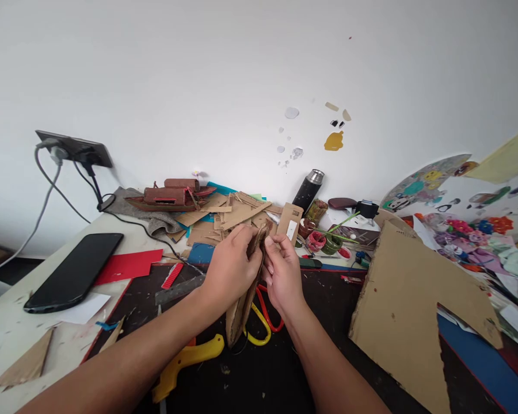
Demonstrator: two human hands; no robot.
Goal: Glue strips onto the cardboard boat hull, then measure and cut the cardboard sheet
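Note:
Near the middle of the view, a narrow folded cardboard piece (239, 315) is held upright between both hands, its lower end pointing down toward the black mat. My left hand (234, 263) wraps its fingers round the upper part from the left. On the right side, my right hand (282, 269) pinches the same piece near its top with thumb and fingers. Just below and behind the hands lie scissors with yellow (259, 330) and red handles. A yellow glue gun (190, 362) rests below my left forearm.
A large cardboard sheet (397, 305) lies at the right. Behind the hands are cardboard scraps (242, 210), a black flask (308, 192) and paint jars (316, 240). A brown model boat (166, 198), a black phone (75, 270) and red paper (129, 265) are at the left.

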